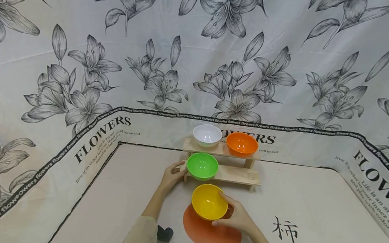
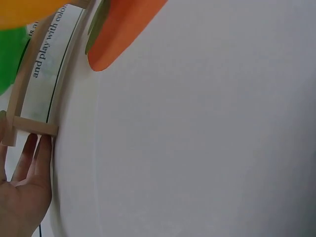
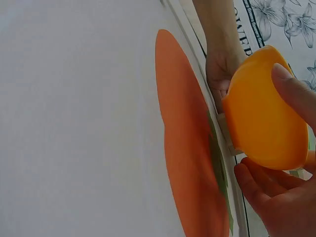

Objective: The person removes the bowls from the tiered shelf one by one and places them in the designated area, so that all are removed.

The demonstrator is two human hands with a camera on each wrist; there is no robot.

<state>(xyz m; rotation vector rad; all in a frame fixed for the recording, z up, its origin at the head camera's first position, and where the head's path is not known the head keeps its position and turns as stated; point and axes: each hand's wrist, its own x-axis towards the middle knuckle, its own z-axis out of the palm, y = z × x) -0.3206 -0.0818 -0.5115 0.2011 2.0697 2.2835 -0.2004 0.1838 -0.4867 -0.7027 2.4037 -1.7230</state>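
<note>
My right hand (image 1: 237,217) grips a yellow bowl (image 1: 209,202) by its right side, thumb and fingers spread around it. In the right wrist view the bowl (image 3: 269,113) appears orange-yellow, its outside toward the camera. A green bowl (image 1: 202,166) sits at the left end of the lower shelf of a two-step wooden stand (image 1: 239,175). Beside that end is my left hand (image 1: 172,176). In the left wrist view its fairly straight fingers (image 2: 43,155) reach the stand's leg, with part of the hand cut off by the frame edge.
On the upper shelf stand a white bowl (image 1: 207,135) at left and an orange bowl (image 1: 242,144) at right. The pale cloth (image 1: 128,191) bears an orange printed shape (image 1: 211,236) and black characters. A flower-printed curtain (image 1: 163,87) rises behind the stand.
</note>
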